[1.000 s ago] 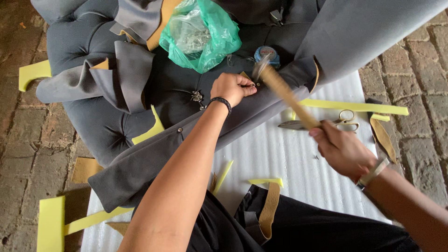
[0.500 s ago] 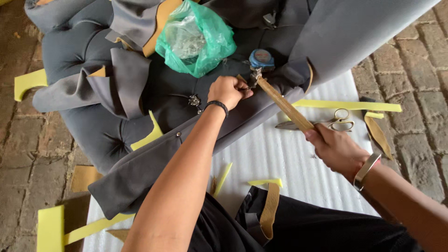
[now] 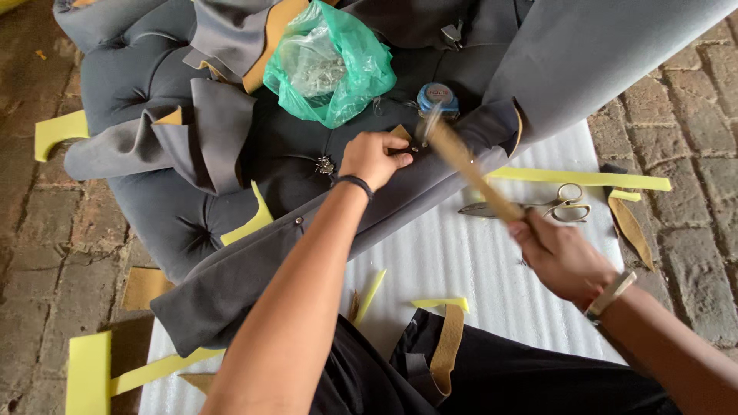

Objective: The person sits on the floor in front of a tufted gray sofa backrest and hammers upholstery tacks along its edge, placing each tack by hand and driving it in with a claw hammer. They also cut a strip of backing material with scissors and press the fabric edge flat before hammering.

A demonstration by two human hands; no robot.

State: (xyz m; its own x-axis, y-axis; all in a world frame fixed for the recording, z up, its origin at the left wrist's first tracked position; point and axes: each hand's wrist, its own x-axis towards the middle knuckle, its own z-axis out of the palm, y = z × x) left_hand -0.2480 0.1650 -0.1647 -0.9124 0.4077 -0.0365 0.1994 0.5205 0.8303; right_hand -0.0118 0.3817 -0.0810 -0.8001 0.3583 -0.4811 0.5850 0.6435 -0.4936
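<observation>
Grey cloth [image 3: 254,277] is pulled over the edge of a padded grey seat [image 3: 146,69] that lies on white foam sheet [image 3: 461,269]. The left hand [image 3: 374,157] pinches something small against the cloth with curled fingers; it may be a tack, but it is too tiny to tell. The right hand [image 3: 557,250] is wrapped tight around the wooden handle of a hammer [image 3: 465,165], which looks blurry. Its head is just beside the left fingertips. That is the risk: a crooked swing could hit those fingers, or knock the little thing sideways. A green bag [image 3: 327,61] and a blue tape measure [image 3: 437,97] sit on the seat. Scissors [image 3: 538,207] lie on the sheet.
</observation>
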